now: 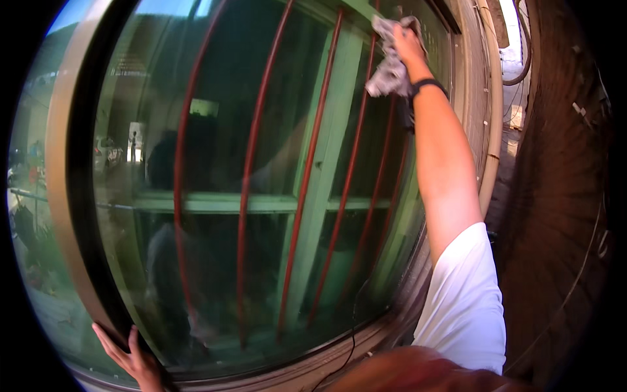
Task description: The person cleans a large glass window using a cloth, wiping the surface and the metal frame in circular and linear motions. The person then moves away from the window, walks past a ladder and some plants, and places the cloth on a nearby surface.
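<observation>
My right arm reaches up along the window's right side, and my right hand [406, 44] is closed on a crumpled grey-white cloth [390, 77]. The cloth lies against the upper right of the glass pane [215, 163]. Its folds hide part of my fingers, and a dark band circles the wrist. At the lower left, my left hand [134, 360] rests on the dark window frame [88, 215] with its fingers spread. Nothing shows in that hand.
Behind the glass stand several red-brown bars [257, 117] and a green inner frame [313, 176]. A beige pipe [494, 130] runs up the wall at right, beside a brown ridged surface [555, 196]. A thin dark cable [354, 326] hangs near the sill.
</observation>
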Action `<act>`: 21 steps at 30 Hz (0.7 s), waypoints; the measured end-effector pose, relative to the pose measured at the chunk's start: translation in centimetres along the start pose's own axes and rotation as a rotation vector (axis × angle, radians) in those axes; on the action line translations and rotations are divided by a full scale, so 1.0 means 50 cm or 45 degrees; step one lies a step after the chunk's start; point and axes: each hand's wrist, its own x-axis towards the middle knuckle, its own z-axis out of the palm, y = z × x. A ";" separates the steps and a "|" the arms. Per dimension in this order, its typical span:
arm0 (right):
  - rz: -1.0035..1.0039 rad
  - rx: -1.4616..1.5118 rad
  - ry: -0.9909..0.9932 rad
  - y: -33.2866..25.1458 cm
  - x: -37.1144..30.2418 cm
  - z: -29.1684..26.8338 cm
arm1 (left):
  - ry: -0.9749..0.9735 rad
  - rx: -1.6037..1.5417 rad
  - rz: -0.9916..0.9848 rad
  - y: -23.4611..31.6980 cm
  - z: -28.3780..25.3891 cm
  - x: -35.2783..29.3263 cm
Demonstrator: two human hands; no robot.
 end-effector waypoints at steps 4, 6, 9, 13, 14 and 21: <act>0.294 -0.097 -0.008 0.224 -0.023 0.006 | 0.081 0.077 0.035 -0.007 0.012 -0.009; 0.089 -0.068 0.017 0.214 -0.038 -0.008 | 0.037 0.072 0.036 -0.001 0.015 -0.010; -0.398 0.085 0.079 0.084 -0.075 -0.029 | 0.039 0.125 0.073 0.001 -0.001 0.003; -0.968 0.178 0.093 -0.070 -0.104 -0.085 | 0.097 0.068 0.103 0.003 0.018 0.001; -0.986 0.187 0.101 -0.065 -0.078 -0.073 | 0.110 0.103 0.147 0.024 0.006 0.017; -0.288 0.761 -0.218 0.372 0.045 -0.015 | -0.026 -0.032 0.012 0.106 -0.039 0.075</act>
